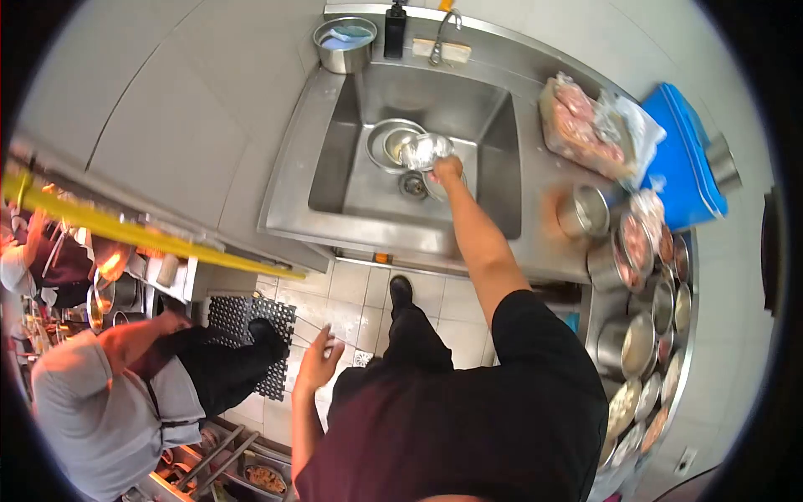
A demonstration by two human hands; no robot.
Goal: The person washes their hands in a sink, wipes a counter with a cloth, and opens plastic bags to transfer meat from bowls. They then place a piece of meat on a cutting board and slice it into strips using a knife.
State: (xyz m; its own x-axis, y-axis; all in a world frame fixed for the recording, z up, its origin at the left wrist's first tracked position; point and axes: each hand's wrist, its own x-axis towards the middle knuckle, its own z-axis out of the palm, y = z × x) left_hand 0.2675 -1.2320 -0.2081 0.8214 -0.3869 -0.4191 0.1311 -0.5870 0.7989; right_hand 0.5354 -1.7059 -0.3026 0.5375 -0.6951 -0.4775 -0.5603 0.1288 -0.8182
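In the head view, a stainless steel sink (493, 151) is set into a steel counter. In its basin lies a wide round steel bowl (378, 142) with a smaller dish nested inside it, just beside the drain (412, 185). At the back left corner stands a steel pot (344, 46) holding something pale blue, with a dark bottle (395, 32) and the faucet (443, 33) next to it. On the counter to the right lies a clear plastic bag of pink raw meat (577, 117) against a blue plastic tub (682, 159). Further along, a row of round steel containers (636, 335) holds food I cannot identify.

The small steel bowl (425, 151) is shiny, rounded and tilted, held low over the basin above the wide bowl. The right hand (447, 170) reaches down into the sink, its fingers closed on this bowl's rim. The left hand (319, 361) hangs over the tiled floor (360, 293), fingers spread and holding nothing. A co-worker (100, 402) in a grey shirt stands at the left by a black rubber mat (251, 322).
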